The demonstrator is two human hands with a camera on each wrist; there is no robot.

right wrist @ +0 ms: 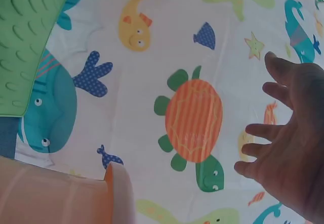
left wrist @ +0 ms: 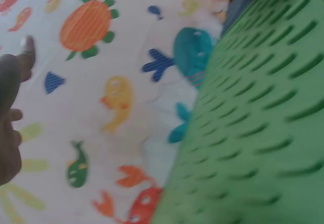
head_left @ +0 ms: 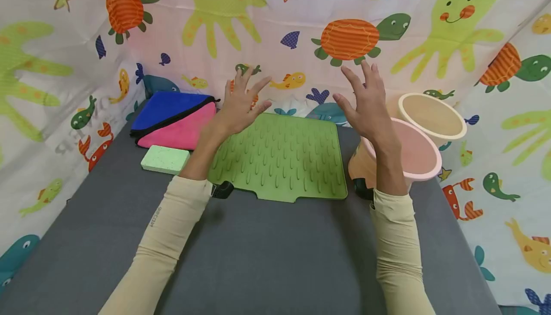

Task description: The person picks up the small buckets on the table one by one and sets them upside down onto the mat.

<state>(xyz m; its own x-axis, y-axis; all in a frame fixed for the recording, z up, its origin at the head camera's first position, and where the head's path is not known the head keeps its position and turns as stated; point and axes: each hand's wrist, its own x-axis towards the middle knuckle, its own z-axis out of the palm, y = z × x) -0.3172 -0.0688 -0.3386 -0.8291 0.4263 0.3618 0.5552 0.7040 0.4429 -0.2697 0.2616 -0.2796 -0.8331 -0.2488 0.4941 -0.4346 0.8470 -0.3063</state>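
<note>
Both hands are raised over the table with fingers spread, holding nothing. My left hand is above the left edge of a green drying mat covered in raised ridges. To its left are a folded blue and pink cloth with black edging and a pale green sponge block. My right hand hovers beside a pink bucket, its forearm overlapping the bucket in the head view. In the right wrist view the fingers are apart from everything around them.
Behind the pink bucket stands a cream bucket. A curtain printed with sea animals closes off the back and both sides. The grey tabletop stretches toward me in front of the mat.
</note>
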